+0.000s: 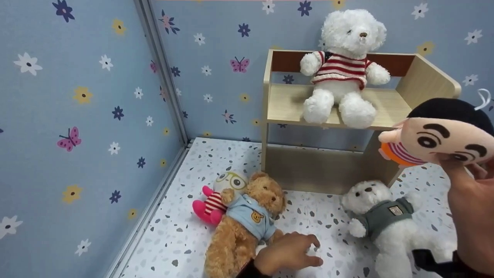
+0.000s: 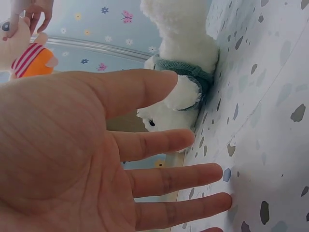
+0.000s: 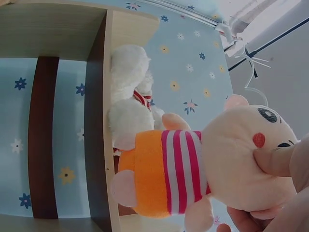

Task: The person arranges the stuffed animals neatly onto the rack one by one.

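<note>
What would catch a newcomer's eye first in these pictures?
Probably the big white teddy bear in a striped sweater, seated on the wooden shelf against the flowered wall. Next, the cartoon-faced doll gripped by its head in the right hand, while the left hand hovers open beside the brown bear.

The left hand (image 1: pixel 287 253) hangs low, fingers spread and relaxed, while the right hand (image 1: pixel 469 193) is raised, its grip closed.
</note>
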### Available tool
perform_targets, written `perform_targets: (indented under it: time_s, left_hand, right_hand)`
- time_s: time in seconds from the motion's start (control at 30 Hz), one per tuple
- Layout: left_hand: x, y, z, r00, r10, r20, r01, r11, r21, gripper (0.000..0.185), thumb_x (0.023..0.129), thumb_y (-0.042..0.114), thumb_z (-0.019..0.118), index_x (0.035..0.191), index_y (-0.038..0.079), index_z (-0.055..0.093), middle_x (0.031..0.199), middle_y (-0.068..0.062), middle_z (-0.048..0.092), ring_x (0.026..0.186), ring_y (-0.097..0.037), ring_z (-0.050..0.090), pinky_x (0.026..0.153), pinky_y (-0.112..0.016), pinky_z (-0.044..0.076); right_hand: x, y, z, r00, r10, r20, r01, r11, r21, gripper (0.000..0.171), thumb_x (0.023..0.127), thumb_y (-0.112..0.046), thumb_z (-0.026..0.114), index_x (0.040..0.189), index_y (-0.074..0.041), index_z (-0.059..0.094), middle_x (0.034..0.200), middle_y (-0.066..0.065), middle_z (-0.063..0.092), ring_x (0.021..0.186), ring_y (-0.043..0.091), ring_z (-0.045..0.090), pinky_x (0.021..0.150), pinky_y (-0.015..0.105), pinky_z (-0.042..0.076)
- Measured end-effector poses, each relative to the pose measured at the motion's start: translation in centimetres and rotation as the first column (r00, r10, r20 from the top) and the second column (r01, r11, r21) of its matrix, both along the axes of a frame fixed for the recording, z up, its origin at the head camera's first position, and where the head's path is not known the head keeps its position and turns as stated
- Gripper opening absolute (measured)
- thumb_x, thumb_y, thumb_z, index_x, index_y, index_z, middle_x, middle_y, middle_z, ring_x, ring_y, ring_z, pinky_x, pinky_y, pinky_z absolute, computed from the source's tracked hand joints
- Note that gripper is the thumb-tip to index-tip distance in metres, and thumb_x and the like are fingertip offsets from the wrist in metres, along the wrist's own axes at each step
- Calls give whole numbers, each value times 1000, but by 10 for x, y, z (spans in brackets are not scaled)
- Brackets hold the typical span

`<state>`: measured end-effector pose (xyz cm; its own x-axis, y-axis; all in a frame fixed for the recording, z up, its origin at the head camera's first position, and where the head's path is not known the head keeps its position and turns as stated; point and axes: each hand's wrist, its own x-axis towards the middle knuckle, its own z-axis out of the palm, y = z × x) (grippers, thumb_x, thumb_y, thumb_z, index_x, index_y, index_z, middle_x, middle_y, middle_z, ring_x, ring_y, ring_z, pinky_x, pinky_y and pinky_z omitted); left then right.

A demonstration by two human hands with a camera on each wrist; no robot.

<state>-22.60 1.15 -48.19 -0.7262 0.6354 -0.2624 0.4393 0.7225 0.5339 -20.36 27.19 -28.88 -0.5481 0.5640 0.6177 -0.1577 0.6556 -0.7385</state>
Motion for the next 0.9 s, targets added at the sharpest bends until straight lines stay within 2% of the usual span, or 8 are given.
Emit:
perform_targets:
  time_s: [0.2, 0.4, 0.53, 0.67, 0.9]
  left_hand:
    - [-1, -1, -1, 999, -19, 26, 19, 1000, 19, 36, 89, 52, 60, 121, 35, 60, 92, 16, 65, 82, -2, 58, 71, -25, 42]
    - [-1, 0, -3, 1000, -30, 3, 30, 999, 17, 37, 89, 52, 59, 121, 35, 60, 89, 15, 65, 79, -2, 58, 68, -23, 42]
    - [-1, -1, -4, 999, -39, 4, 39, 999, 18, 37, 89, 52, 58, 122, 35, 59, 89, 15, 66, 78, -1, 58, 66, -22, 41]
    - [-1, -1, -4, 999, -35, 11, 35, 999, 19, 37, 89, 52, 58, 122, 35, 59, 86, 15, 64, 76, -1, 57, 67, -23, 41]
    - [-1, -1, -1, 999, -31, 9, 31, 1000, 3, 37, 89, 52, 58, 122, 36, 59, 87, 16, 64, 79, -2, 58, 69, -25, 41]
  right_hand:
    - [-3, 4, 2, 996, -85, 38, 83, 995, 54, 48, 92, -21, 64, 137, -31, 48, 139, -1, 55, 125, 5, 53, 108, 23, 40]
    - [-11, 12, 5, 992, -122, -19, 124, 977, 172, 50, 90, -19, 66, 136, -33, 50, 136, 2, 57, 125, 2, 51, 107, 17, 36]
    - [-15, 13, 8, 992, -123, -12, 123, 976, 178, 50, 92, -19, 64, 137, -33, 48, 138, 0, 56, 127, 2, 50, 109, 18, 35]
    - [-19, 10, 14, 996, -86, -13, 87, 983, 160, 52, 92, -17, 64, 138, -33, 47, 139, -3, 55, 129, 0, 47, 111, 19, 33]
    - [-25, 5, 19, 996, -78, 36, 74, 993, 88, 51, 94, -17, 60, 141, -31, 42, 145, -5, 49, 134, -1, 42, 115, 22, 28]
